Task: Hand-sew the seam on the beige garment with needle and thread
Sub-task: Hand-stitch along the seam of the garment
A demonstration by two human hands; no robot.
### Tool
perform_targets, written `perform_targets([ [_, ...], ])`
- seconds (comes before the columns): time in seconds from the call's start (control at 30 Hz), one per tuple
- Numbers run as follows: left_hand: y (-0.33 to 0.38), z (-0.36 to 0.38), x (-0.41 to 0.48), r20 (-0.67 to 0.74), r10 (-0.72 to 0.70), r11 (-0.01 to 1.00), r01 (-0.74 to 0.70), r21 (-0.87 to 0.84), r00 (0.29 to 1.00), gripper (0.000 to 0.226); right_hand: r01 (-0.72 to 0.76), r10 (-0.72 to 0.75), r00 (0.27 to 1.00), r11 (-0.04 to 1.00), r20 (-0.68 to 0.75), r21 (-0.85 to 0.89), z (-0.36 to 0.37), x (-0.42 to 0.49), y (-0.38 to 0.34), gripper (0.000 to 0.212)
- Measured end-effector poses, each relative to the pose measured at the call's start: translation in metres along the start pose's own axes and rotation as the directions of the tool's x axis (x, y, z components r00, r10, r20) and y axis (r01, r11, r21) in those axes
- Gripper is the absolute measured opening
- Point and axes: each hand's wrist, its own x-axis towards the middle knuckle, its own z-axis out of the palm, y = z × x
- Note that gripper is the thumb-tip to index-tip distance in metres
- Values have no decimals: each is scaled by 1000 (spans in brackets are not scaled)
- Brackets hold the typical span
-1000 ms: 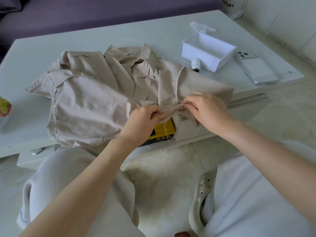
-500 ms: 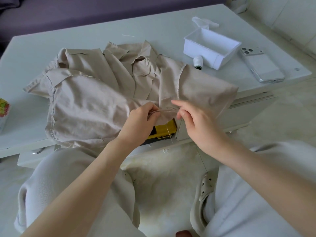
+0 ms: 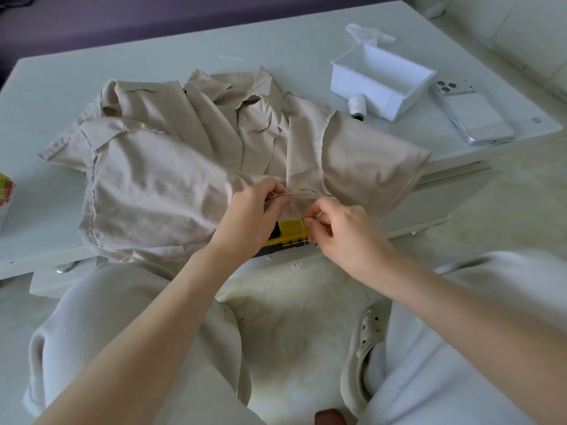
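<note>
The beige garment (image 3: 171, 179) lies crumpled across the white table (image 3: 153, 65), its near edge hanging over the front. My left hand (image 3: 251, 216) pinches the seam edge at the garment's near middle. Just right of it, my right hand (image 3: 340, 231) has its fingers curled and pinches a thin pale thread (image 3: 302, 223) that hangs down from the seam. The needle is too small to make out.
A white open box (image 3: 383, 81) stands at the back right with a white thread spool (image 3: 356, 106) beside it. A phone (image 3: 472, 113) lies at the table's right edge. A yellow case (image 3: 288, 236) sits in an open drawer under the garment. My knees are below.
My right hand left the seam, drew back toward me and down, and now pinches the thread below the fabric edge. My left hand kept its pinch on the seam.
</note>
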Motion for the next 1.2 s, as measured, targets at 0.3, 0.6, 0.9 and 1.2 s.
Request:
perform_targets([
  [0.3, 9, 0, -4, -10, 69, 996, -70, -46, 998, 10, -78, 85, 994, 993, -70, 90, 6, 10, -7, 5],
  [0.6, 12, 3, -6, -117, 66, 993, -77, -92, 991, 3, -228, 259, 965, 896, -34, 380, 3, 13, -25, 14],
  [0.9, 14, 2, -8, -183, 54, 993, -72, -90, 982, 9, -241, 283, 959, 838, -12, 490, 4, 14, -28, 16],
  [1.2, 18, 3, -3, -222, 27, 990, -57, -133, 975, 16, -144, 175, 984, 892, -33, 429, 6, 12, -23, 13],
])
